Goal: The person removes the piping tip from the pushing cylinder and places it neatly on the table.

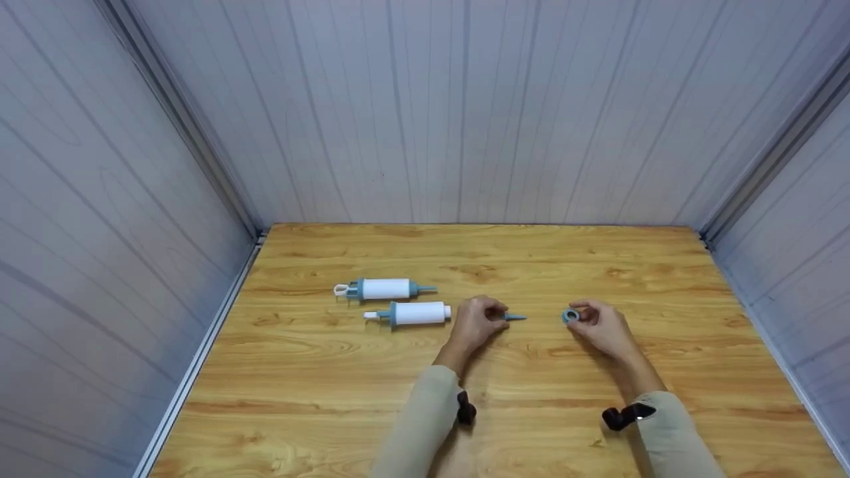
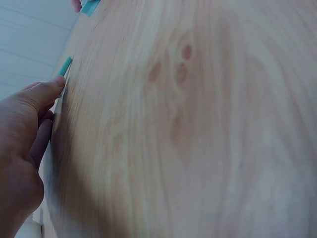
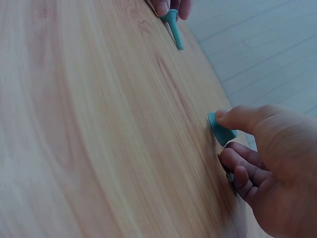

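My left hand [image 1: 475,324] pinches a teal tapered nozzle [image 1: 516,317] between thumb and fingers, its narrow tip pointing right. In the right wrist view the nozzle [image 3: 172,24] shows a wider base at the fingertips. To the right, my right hand [image 1: 604,328] holds a short teal ring-shaped cap [image 3: 221,130] by its edge, close to the table, its round opening facing up and left in the head view. Nozzle and cap are apart. Just left of my left hand lies a syringe-like tool [image 1: 418,313] with a white barrel, a teal flange and a bare white front end.
A second syringe-like tool [image 1: 385,289] lies behind the first, with a teal nozzle on its front and a white loop handle at its left. Both lie on the wood-grain table [image 1: 299,398]. Pale panel walls [image 1: 425,113] stand at the back and both sides.
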{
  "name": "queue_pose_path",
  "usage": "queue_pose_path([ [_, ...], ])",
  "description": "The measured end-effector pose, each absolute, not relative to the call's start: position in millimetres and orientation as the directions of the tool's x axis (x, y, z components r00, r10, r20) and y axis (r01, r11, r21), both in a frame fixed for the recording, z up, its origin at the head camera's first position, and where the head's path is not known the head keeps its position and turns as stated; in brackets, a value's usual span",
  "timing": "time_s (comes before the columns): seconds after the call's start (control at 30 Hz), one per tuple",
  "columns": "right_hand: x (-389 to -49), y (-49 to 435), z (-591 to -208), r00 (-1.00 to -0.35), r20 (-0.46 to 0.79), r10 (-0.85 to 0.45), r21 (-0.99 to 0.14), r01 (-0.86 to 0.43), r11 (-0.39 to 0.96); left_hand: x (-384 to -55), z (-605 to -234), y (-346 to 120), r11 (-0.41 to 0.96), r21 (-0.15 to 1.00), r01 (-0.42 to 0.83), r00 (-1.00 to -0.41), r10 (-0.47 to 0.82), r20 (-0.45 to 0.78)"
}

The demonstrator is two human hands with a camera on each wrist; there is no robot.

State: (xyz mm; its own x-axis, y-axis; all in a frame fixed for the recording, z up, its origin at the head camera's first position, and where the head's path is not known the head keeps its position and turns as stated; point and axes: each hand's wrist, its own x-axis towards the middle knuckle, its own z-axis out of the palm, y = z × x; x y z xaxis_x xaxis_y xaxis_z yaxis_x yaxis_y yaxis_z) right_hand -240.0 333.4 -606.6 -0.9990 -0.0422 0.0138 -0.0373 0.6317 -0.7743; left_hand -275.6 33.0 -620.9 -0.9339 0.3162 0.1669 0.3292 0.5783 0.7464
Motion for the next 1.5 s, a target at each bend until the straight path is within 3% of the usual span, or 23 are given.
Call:
queue_pose_path([
  [0.53,-241.5,336.9,-594.2,-0.996,-0.064,-0.059,-0.776,0.012,0.630,-286.8,-641.5,34.5,0.507,0.773,0.381,-0.916,0.320,0.241],
  [0.83,-242.4,336.9,-577.7,-0.995,-0.060,-0.076,-0.792,0.002,0.611,-279.7,-607.0,32.5,0.529,0.770,0.357,-0.926,0.305,0.220],
  [1.23,-242.3,322.6,-566.9,-0.996,0.043,-0.076,-0.780,-0.081,0.621,-287.5,-591.0,19.0,0.460,0.824,0.331,-0.926,0.328,0.189],
  [1.5,-241.0,309.0,-561.7,-0.994,0.070,-0.085,-0.787,-0.107,0.608,-293.6,-577.5,4.0,0.494,0.810,0.316,-0.937,0.298,0.184],
])
